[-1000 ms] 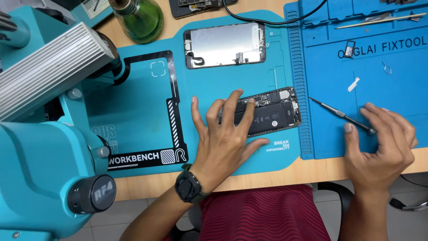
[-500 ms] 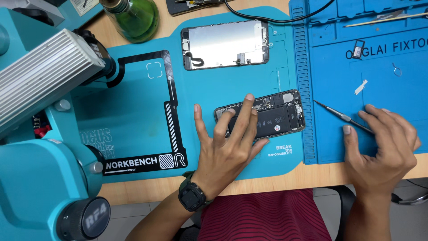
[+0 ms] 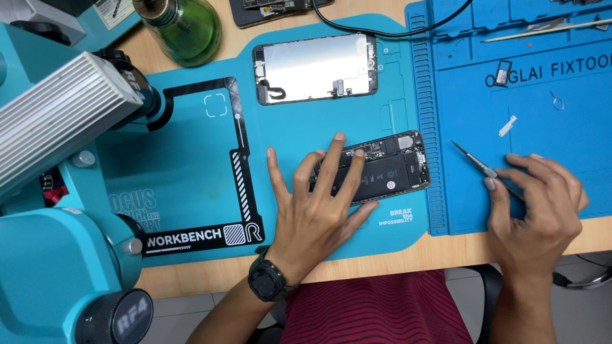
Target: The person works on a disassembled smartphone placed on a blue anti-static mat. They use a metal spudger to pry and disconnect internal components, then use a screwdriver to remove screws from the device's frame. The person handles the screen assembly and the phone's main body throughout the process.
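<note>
The left hand (image 3: 312, 210) lies flat, fingers spread, on the opened phone (image 3: 382, 171), whose long axis runs left-right, tilted slightly, on the teal mat (image 3: 191, 159). The right hand (image 3: 539, 204) pinches a thin screwdriver (image 3: 475, 162), tip pointing far-left.

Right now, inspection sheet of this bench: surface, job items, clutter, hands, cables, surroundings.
Surface: teal mat beside a blue mat on a wooden bench.
Job's things: opened phone body lies flat on the teal mat; detached screen panel lies above it, apart.
Clutter: small white part and a small frame on the blue mat; green bottle.
Hands: left hand rests fingers spread on the phone body; right hand holds a screwdriver.
Cables: black cable crosses the top.
Surroundings: teal microscope on the left.
</note>
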